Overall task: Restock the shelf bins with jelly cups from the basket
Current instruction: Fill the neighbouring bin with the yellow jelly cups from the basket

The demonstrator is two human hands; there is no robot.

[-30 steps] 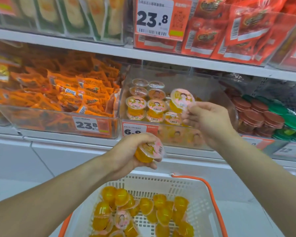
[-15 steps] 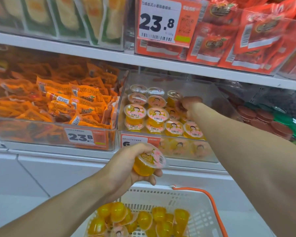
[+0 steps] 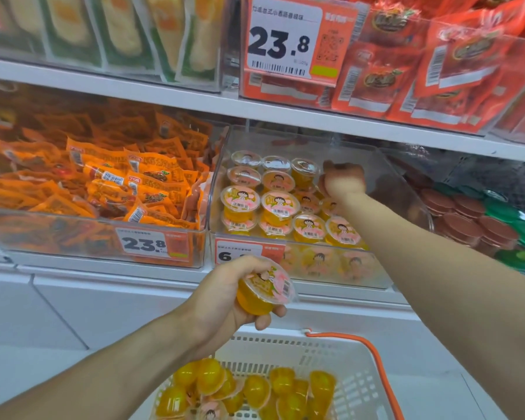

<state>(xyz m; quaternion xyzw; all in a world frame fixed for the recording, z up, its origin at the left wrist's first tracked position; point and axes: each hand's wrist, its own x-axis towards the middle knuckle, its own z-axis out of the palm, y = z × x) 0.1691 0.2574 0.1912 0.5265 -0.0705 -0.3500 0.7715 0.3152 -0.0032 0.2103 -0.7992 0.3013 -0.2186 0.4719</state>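
Hands: 1 jelly cup (image 3: pixel 265 291) in left (image 3: pixel 225 298), right (image 3: pixel 343 180) inside bin (image 3: pixel 400 189).

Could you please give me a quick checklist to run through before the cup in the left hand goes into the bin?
1. Left hand grips the orange jelly cup with pink lid: ok.
2. Free space in the clear plastic shelf bin, back right: ok.
3. Right hand out of the bin: not ok, it is inside at the back.
4. Right hand empty: cannot tell, its fingers are hidden.
5. White plastic basket holds more cups: ok.
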